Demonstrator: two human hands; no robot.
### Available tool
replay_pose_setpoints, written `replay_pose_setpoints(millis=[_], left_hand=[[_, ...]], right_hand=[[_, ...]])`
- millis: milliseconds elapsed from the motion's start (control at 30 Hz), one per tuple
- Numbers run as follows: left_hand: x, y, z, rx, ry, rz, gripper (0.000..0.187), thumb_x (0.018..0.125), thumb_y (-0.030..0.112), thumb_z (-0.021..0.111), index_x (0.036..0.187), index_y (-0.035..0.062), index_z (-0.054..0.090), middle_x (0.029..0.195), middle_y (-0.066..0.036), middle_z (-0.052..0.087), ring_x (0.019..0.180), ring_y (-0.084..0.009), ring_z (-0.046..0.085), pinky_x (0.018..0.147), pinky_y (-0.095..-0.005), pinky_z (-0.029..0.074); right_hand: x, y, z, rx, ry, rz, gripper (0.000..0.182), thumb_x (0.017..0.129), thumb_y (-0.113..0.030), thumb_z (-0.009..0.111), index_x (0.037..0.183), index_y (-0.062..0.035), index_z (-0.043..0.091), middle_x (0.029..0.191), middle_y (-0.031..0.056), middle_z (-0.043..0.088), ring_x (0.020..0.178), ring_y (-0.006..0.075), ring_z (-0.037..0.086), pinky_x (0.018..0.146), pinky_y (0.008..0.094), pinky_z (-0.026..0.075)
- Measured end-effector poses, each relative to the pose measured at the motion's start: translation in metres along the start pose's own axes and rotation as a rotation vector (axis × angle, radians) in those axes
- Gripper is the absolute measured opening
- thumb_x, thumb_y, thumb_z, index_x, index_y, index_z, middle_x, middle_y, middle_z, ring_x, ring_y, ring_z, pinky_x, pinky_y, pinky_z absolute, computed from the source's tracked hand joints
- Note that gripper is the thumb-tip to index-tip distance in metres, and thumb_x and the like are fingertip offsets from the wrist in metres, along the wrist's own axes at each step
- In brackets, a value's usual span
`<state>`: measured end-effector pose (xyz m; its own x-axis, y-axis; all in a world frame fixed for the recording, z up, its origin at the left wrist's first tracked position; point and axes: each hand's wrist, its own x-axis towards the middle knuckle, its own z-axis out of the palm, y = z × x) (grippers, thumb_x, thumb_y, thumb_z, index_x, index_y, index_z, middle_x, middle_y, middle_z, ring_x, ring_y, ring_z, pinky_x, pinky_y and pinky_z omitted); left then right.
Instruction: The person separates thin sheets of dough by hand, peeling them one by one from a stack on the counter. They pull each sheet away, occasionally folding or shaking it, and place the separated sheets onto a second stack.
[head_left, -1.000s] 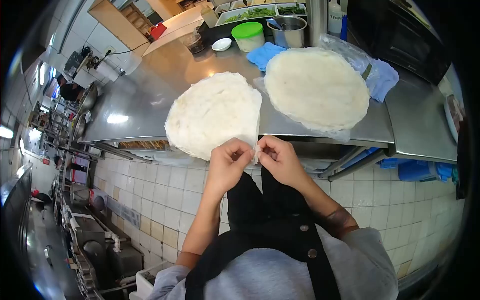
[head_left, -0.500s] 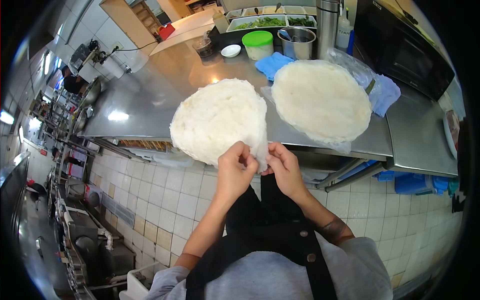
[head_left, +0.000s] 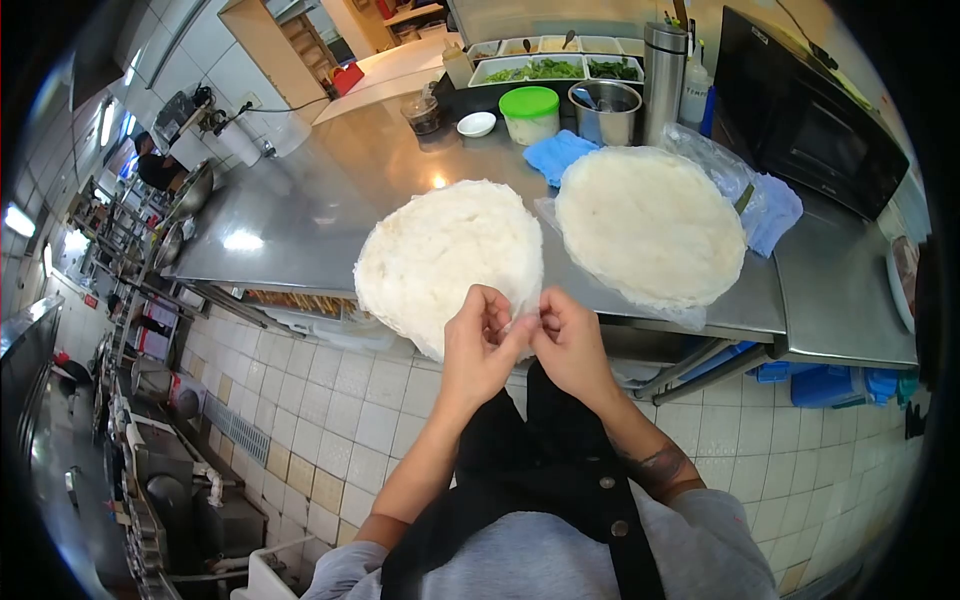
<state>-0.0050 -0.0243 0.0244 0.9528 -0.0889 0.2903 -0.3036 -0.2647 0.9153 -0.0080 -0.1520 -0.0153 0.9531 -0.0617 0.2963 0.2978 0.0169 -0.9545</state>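
Observation:
A stack of thin, round white wrapper skins (head_left: 440,265) lies on the steel counter, its near edge hanging over the front. My left hand (head_left: 483,342) is closed in a pinch at its near right edge. Right beside it, my right hand (head_left: 568,338) pinches the edge of a skin, fingertips nearly touching those of the left. How many layers the fingers hold cannot be made out. A second stack of round skins (head_left: 650,225) rests to the right on a clear plastic sheet, apart from both hands.
Behind the stacks are a blue cloth (head_left: 562,157), a green-lidded tub (head_left: 530,115), a steel pot (head_left: 604,115), a white dish (head_left: 476,124) and a steel flask (head_left: 663,85). A microwave (head_left: 810,110) stands at the right. Far left, another person (head_left: 155,165) is seen.
My hands have come closer together at the stack's edge, and the lifted flap between them shows less. The whole view has shifted slightly, with the counter now lower in frame.

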Motion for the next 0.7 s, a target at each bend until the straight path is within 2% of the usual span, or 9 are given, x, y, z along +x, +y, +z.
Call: replay_pose_setpoints(millis=[67, 167, 267, 367, 467, 567, 700], left_hand=[[0.005, -0.004, -0.006, 0.099, -0.132, 0.016, 0.02, 0.084, 0.008, 0.069, 0.08, 0.0014, 0.051, 0.07, 0.003, 0.05, 0.061, -0.0026, 0.043, 0.053, -0.0187, 0.036], [0.018, -0.021, -0.009, 0.058, -0.169, -0.01, 0.02, 0.084, 0.009, 0.069, 0.078, 0.0021, 0.051, 0.067, 0.004, 0.049, 0.06, -0.0019, 0.042, 0.052, -0.0187, 0.036], [0.023, -0.022, -0.013, -0.028, -0.287, -0.059, 0.02, 0.085, 0.007, 0.067, 0.074, 0.002, 0.051, 0.063, 0.004, 0.048, 0.059, -0.0013, 0.042, 0.049, -0.0192, 0.035], [0.022, -0.004, -0.012, 0.171, -0.237, 0.048, 0.018, 0.082, 0.003, 0.065, 0.071, 0.0009, 0.051, 0.059, 0.001, 0.048, 0.055, -0.0039, 0.043, 0.048, -0.0209, 0.036], [0.021, -0.017, -0.004, 0.386, -0.055, 0.249, 0.01, 0.076, -0.001, 0.062, 0.073, -0.0014, 0.052, 0.059, -0.009, 0.051, 0.05, -0.0171, 0.051, 0.049, -0.0296, 0.041], [0.014, -0.017, 0.006, 0.365, 0.103, 0.267, 0.008, 0.073, -0.003, 0.06, 0.078, -0.0025, 0.054, 0.061, -0.011, 0.051, 0.051, -0.0215, 0.053, 0.05, -0.0304, 0.043], [0.015, -0.009, 0.013, 0.14, 0.122, 0.193, 0.006, 0.079, -0.001, 0.061, 0.083, -0.002, 0.056, 0.059, -0.01, 0.052, 0.051, -0.0179, 0.053, 0.049, -0.0294, 0.042]], right_hand=[[0.003, 0.006, 0.001, 0.02, -0.011, -0.084, 0.016, 0.088, -0.007, 0.061, 0.081, 0.0006, 0.049, 0.058, 0.003, 0.053, 0.055, 0.0034, 0.043, 0.047, 0.0249, 0.035], [0.007, 0.01, -0.005, 0.054, -0.064, 0.001, 0.016, 0.089, -0.007, 0.06, 0.082, 0.0004, 0.048, 0.058, 0.003, 0.053, 0.055, 0.0028, 0.043, 0.047, 0.0246, 0.035], [0.007, -0.003, -0.011, -0.057, -0.087, 0.026, 0.015, 0.085, -0.005, 0.06, 0.08, 0.0008, 0.048, 0.056, 0.0045, 0.051, 0.052, 0.0044, 0.045, 0.046, 0.0258, 0.036], [0.005, -0.005, -0.014, -0.177, -0.034, 0.039, 0.012, 0.081, -0.004, 0.059, 0.078, 0.0013, 0.049, 0.053, 0.0075, 0.05, 0.049, 0.0078, 0.047, 0.045, 0.0283, 0.037], [0.004, 0.0, -0.011, -0.25, 0.06, 0.003, 0.011, 0.079, -0.004, 0.058, 0.076, 0.0022, 0.049, 0.053, 0.0109, 0.052, 0.046, 0.0131, 0.05, 0.044, 0.0307, 0.038], [0.003, -0.005, -0.009, -0.34, 0.078, 0.027, 0.01, 0.079, -0.004, 0.058, 0.079, 0.0025, 0.05, 0.058, 0.014, 0.057, 0.048, 0.0171, 0.055, 0.047, 0.0319, 0.041], [0.008, -0.012, -0.002, -0.128, 0.077, -0.05, 0.01, 0.082, -0.005, 0.059, 0.088, 0.0026, 0.054, 0.066, 0.0158, 0.061, 0.053, 0.0185, 0.059, 0.051, 0.032, 0.044]])
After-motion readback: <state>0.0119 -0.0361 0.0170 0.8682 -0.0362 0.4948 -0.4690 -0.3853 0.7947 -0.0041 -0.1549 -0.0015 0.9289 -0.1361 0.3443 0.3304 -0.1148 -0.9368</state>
